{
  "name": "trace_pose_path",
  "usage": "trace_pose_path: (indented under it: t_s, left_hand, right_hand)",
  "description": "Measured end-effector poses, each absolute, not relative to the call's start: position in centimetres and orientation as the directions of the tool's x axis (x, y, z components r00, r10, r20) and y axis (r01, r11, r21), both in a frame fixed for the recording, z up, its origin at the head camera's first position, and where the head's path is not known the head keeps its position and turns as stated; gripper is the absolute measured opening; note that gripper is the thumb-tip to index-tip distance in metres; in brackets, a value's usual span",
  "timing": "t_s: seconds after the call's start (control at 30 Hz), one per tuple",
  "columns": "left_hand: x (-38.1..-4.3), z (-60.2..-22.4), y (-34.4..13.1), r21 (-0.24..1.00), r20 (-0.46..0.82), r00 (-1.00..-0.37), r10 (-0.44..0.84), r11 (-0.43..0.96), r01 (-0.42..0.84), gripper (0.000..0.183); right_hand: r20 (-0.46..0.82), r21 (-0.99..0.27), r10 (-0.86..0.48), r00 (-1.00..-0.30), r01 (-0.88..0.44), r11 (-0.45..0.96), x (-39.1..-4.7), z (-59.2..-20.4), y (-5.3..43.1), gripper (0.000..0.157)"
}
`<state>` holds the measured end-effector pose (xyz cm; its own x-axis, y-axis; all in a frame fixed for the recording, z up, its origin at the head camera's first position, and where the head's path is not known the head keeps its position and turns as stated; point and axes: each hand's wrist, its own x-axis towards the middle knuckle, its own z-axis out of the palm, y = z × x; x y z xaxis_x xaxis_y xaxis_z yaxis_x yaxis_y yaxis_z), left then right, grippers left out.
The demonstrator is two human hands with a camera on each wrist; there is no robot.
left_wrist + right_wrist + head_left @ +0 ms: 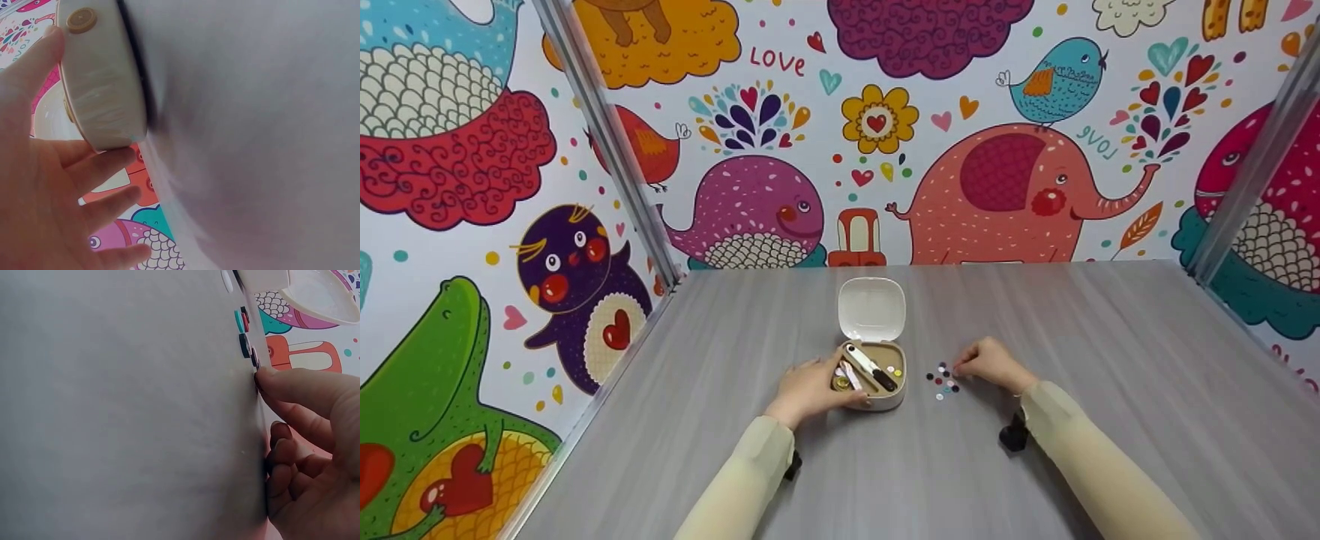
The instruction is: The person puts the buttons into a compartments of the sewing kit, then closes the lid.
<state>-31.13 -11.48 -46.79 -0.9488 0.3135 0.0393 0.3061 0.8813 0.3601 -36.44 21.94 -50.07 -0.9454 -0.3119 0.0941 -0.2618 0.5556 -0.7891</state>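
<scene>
A small white box (891,403) stands on the table with its lid (872,319) raised at the back. My left hand (806,391) holds the box at its left side, thumb along the front wall and index finger at the corner, while the other fingers spread apart. Inside lie a white-and-black tool (870,366), small items in the left part and a few buttons (898,373) at the right. Right of the box, several small coloured buttons (940,397) lie scattered. My right hand (991,364) pinches a dark button (257,381) at their edge, thumb against index finger, other fingers curled.
The grey table (697,322) reaches back to a wall (945,172) printed with cartoon animals. Metal posts (611,142) mark the corners, and a side panel (472,247) borders the left edge. A tan button (81,20) is fixed on the box's front.
</scene>
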Motion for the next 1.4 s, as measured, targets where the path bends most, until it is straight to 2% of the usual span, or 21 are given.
trace_pose_path:
  t_s: [0.73, 1.17, 1.4]
  left_hand:
    - [-31.2, -46.8, -11.5, 0.374, 0.03, -0.949, 0.312, 0.877, 0.301, 0.098]
    - [-31.2, -46.7, -11.6, 0.375, 0.024, -0.949, 0.314, 0.877, 0.299, 0.099]
    - [-31.3, -47.0, -11.6, 0.363, 0.039, -0.948, 0.315, 0.88, 0.308, 0.097]
  right_hand:
    - [0.07, -0.791, -0.32, -0.945, -0.248, 0.559, -36.5, -48.3, 22.9, 0.01]
    - [0.022, -0.819, -0.274, -0.961, -0.175, 0.546, -36.6, -46.7, 23.3, 0.014]
    - [0.112, -0.779, -0.289, -0.951, -0.265, 0.569, -36.9, -45.8, 23.3, 0.01]
